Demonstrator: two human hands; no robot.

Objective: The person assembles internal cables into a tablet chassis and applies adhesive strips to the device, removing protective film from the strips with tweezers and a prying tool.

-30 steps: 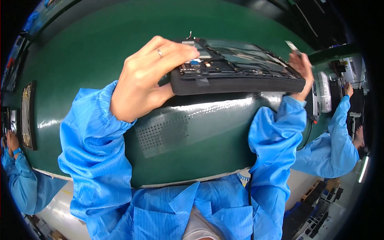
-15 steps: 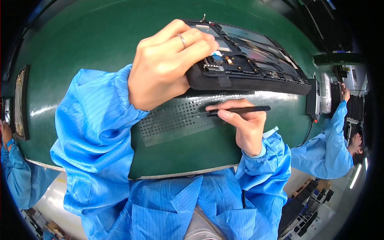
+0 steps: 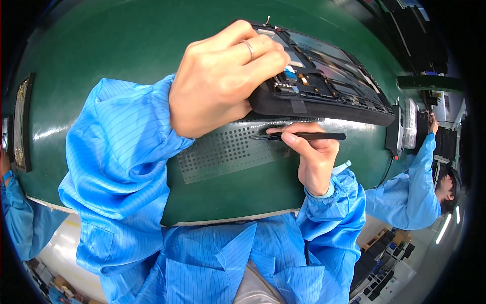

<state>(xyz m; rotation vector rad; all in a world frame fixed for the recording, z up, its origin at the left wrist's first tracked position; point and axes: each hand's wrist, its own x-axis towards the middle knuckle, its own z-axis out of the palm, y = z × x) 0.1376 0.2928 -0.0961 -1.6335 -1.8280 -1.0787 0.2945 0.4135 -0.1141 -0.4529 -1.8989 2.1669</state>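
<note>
My left hand [image 3: 223, 76], a ring on one finger, grips the near left end of an opened black flat device [image 3: 329, 83]. Its inner parts face up and it is tilted off the green table [image 3: 101, 55]. My right hand [image 3: 314, 157] sits just below the device's front edge and pinches black tweezers [image 3: 304, 136] that lie level, tips pointing left. Beneath both hands a perforated grey sheet [image 3: 228, 152] lies on the table.
A dark framed tray [image 3: 23, 121] stands at the table's left edge. A small black box with a cable [image 3: 394, 133] sits at the right end. Another person in a blue coat [image 3: 415, 182] works on the right, and a blue sleeve [image 3: 20, 223] shows at the lower left.
My right hand left the device's far right end, came down in front of it and now holds the tweezers. My left hand and the device have come closer to me.
</note>
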